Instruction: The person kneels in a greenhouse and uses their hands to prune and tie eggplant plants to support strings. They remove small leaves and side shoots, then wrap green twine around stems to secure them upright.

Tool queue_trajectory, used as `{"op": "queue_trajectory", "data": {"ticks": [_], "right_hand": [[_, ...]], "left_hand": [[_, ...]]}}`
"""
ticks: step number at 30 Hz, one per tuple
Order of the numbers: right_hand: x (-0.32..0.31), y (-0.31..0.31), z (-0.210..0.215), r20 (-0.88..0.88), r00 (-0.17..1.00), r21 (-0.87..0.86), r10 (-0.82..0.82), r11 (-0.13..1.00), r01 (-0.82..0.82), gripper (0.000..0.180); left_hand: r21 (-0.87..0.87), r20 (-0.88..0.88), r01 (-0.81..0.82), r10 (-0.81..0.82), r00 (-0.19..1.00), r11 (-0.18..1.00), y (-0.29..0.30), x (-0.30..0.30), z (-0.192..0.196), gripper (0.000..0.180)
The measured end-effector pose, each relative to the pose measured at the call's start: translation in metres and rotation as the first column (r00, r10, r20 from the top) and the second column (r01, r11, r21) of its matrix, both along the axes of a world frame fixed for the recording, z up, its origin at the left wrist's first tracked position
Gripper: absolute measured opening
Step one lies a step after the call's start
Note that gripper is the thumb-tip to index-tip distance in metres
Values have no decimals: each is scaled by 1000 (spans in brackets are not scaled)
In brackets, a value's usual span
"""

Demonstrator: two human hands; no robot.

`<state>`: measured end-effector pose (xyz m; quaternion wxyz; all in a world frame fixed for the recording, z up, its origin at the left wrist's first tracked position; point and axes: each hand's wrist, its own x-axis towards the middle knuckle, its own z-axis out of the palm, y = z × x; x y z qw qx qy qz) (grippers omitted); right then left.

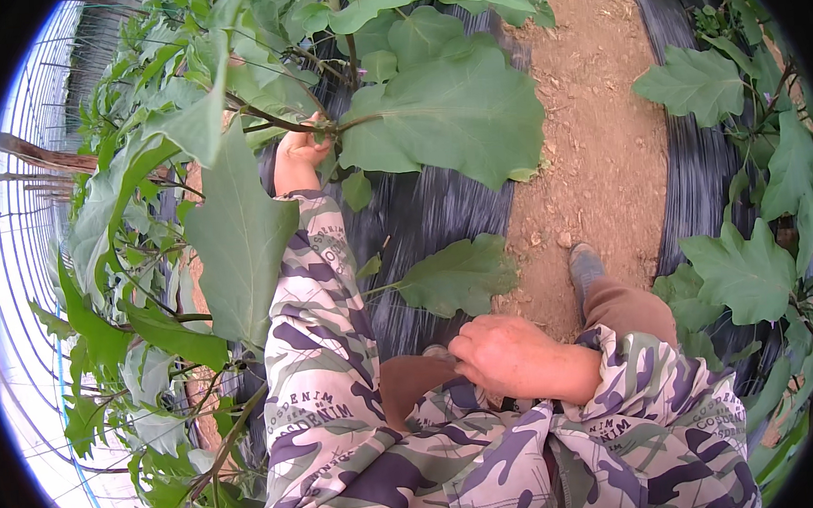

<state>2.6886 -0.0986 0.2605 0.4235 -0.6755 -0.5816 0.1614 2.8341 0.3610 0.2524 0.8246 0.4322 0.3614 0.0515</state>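
My left hand reaches forward into an eggplant plant, its fingers closed at a joint of a dark purple stem. Part of those fingers is hidden behind the stem and small green shoots. A broad green leaf spreads from that joint to the right, and another large leaf hangs beside my left forearm. My right hand is held low in front of my body, away from the plant. Its fingers curl downward, and whatever they may hold is out of sight.
Black plastic film covers the bed under the plant. A bare soil path runs along the right, with my boot on it. Beyond stands another eggplant row on film. A wooden pole juts in at the left.
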Motion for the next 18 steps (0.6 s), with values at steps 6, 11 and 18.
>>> {"op": "queue_trajectory", "data": {"ticks": [6,11,18], "right_hand": [[-3,3,1,16,1000,-15,16,1000,-16,14],[0,-3,-1,-18,1000,-21,25,999,-26,16],[-9,-4,1,4,1000,-80,22,997,-21,14]], "left_hand": [[132,-5,-166,168,986,977,13,10,-21,13],[588,-4,-468,581,814,660,-3,-13,-45,16],[622,-114,-35,135,984,782,-137,-156,-82,14]]}}
